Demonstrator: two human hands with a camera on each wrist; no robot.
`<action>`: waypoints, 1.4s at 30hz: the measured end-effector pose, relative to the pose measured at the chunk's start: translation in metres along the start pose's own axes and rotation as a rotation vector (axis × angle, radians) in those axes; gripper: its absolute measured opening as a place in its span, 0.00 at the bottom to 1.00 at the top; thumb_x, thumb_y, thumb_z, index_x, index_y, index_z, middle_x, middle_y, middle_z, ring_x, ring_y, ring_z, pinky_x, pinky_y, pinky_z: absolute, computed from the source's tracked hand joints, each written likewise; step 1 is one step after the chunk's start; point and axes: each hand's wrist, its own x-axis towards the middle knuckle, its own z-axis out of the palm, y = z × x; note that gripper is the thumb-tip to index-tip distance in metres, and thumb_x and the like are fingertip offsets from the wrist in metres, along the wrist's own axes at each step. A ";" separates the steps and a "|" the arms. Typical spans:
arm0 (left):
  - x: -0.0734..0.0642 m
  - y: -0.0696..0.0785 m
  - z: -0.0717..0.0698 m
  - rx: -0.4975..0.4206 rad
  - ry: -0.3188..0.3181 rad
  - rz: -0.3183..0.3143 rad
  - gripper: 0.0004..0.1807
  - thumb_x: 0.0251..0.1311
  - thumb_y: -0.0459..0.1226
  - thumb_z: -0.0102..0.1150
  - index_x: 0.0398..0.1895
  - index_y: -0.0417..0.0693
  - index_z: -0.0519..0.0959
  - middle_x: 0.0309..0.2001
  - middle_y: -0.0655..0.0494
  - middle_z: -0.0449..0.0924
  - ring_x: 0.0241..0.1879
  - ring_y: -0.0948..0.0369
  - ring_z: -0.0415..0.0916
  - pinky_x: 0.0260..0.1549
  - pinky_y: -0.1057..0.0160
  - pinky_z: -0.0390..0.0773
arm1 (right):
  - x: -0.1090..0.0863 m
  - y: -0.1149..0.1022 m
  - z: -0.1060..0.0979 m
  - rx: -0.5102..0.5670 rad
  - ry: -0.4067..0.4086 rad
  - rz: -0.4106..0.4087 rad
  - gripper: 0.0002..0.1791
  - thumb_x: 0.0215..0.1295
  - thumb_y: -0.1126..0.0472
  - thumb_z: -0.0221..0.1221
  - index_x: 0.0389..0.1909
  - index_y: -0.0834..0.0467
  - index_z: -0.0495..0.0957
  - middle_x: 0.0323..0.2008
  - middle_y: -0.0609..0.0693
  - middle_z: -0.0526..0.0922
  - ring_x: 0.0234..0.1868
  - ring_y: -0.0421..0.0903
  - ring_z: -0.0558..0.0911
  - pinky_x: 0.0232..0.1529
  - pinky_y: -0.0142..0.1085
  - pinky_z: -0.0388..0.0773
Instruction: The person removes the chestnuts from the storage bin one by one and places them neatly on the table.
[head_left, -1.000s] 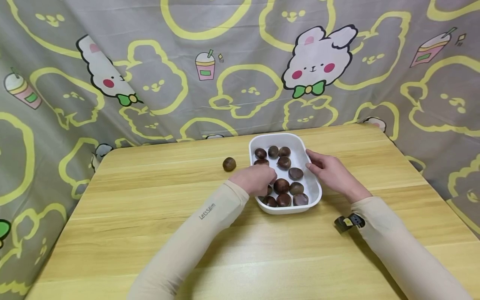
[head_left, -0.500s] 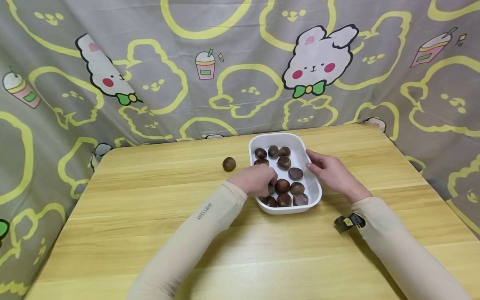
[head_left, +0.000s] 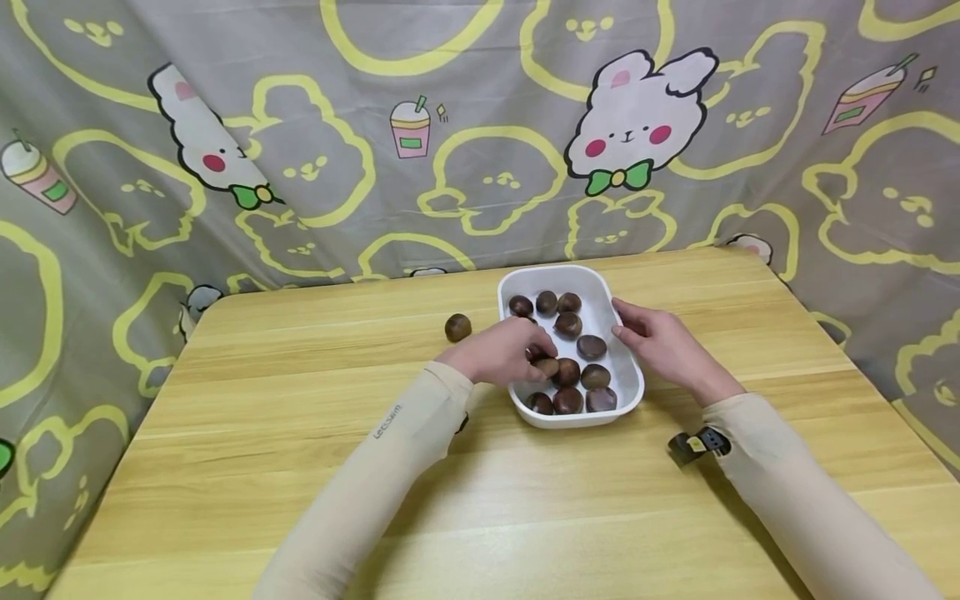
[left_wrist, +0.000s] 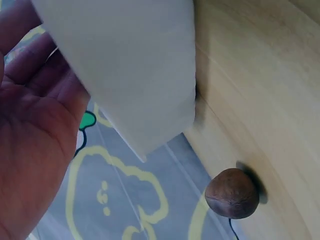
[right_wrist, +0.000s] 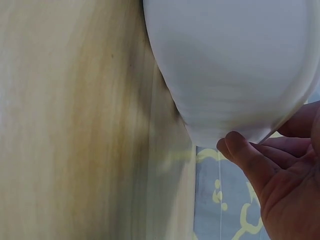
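My left hand (head_left: 506, 350) reaches over the left rim of a white rectangular container (head_left: 618, 392) and pinches a brown chestnut (head_left: 546, 367) between thumb and fingers, close above the others. Several glossy dark chestnuts (head_left: 567, 400) lie spread over the container's bottom. At the right side, my right hand (head_left: 663, 346) holds the container by its rim; the right wrist view shows the thumb (right_wrist: 242, 150) against the outer wall. In the left wrist view, the container's wall (left_wrist: 135, 65) hides the left fingertips and what they hold.
One loose chestnut (head_left: 458, 327) rests on the wooden table (head_left: 300, 400), left of the container. A grey curtain (head_left: 480, 100) with cartoon prints hangs behind and beside the table. A small black device (head_left: 697, 446) is strapped at the right wrist.
My left hand has risen from the container's bottom and shifted slightly left, and the chestnut in its fingers now shows. The right hand and the container have stayed in place.
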 end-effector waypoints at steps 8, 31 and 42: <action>-0.020 -0.007 -0.015 -0.141 0.155 -0.024 0.16 0.58 0.33 0.68 0.50 0.45 0.83 0.44 0.58 0.82 0.45 0.64 0.77 0.48 0.68 0.74 | -0.003 0.002 0.000 -0.010 0.004 0.003 0.28 0.75 0.62 0.53 0.70 0.69 0.60 0.63 0.67 0.69 0.63 0.61 0.71 0.62 0.52 0.66; -0.096 -0.081 -0.042 -0.278 0.350 -0.363 0.19 0.62 0.34 0.65 0.56 0.39 0.79 0.51 0.47 0.79 0.52 0.50 0.77 0.51 0.52 0.76 | 0.000 0.000 0.000 -0.027 -0.006 0.003 0.28 0.75 0.61 0.52 0.71 0.68 0.59 0.64 0.67 0.67 0.63 0.61 0.71 0.61 0.52 0.67; -0.106 -0.101 -0.045 -0.132 0.343 -0.464 0.17 0.61 0.35 0.64 0.52 0.36 0.80 0.46 0.46 0.81 0.50 0.50 0.76 0.52 0.49 0.73 | -0.002 0.001 0.000 -0.021 -0.003 0.006 0.28 0.75 0.62 0.52 0.71 0.68 0.59 0.64 0.68 0.68 0.63 0.61 0.71 0.61 0.52 0.67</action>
